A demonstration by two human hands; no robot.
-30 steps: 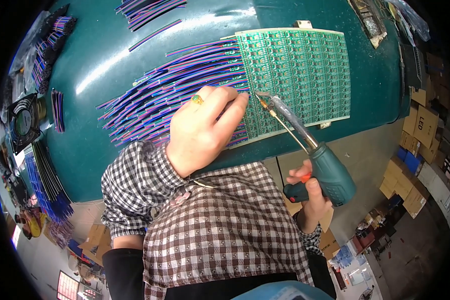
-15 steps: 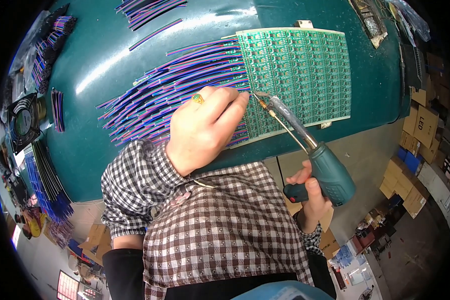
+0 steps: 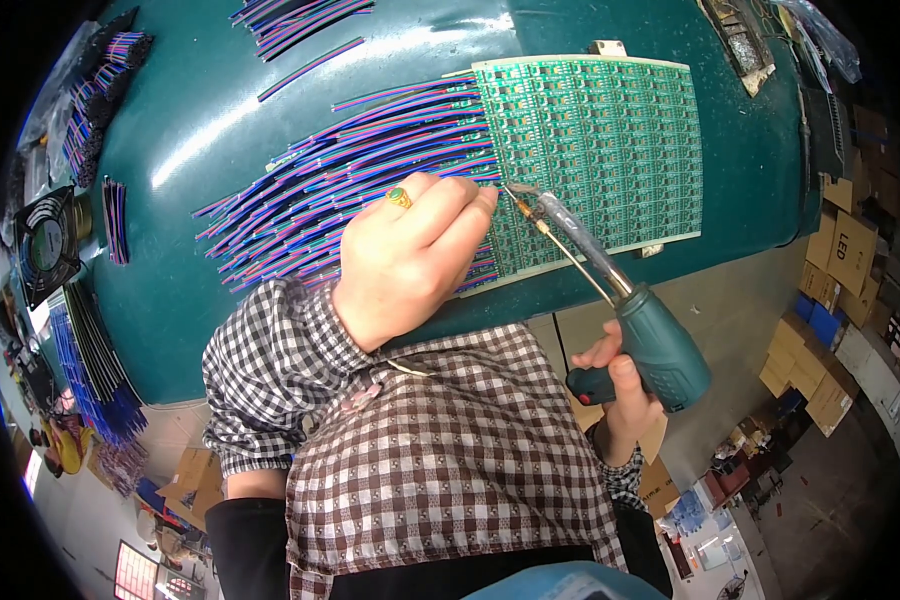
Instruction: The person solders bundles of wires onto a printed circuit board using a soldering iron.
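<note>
A green circuit board panel (image 3: 600,150) lies on the table, with rows of small parts across it. Many thin multicoloured wires (image 3: 370,165) fan out leftward from its left edge. My left hand (image 3: 405,255), a ring on one finger, pinches a wire at that edge; its fingers hide most of the wire's end. In my right hand (image 3: 622,385) is a dark green soldering gun (image 3: 663,348), held by its handle. Its tip and the thin feed tube beside it meet the board edge right by my left fingertips.
Loose wire bundles (image 3: 300,25) lie at the far side of the green table (image 3: 200,130), with a small bundle (image 3: 116,220) at left. A black fan (image 3: 48,247) stands at the left edge. Small blocks (image 3: 607,47) touch the panel's edges. Cardboard boxes (image 3: 838,250) are stacked at right.
Almost nothing differs. The soldering gun's tip has shifted very slightly to the left at the board edge, while my left hand stays nearly in place.
</note>
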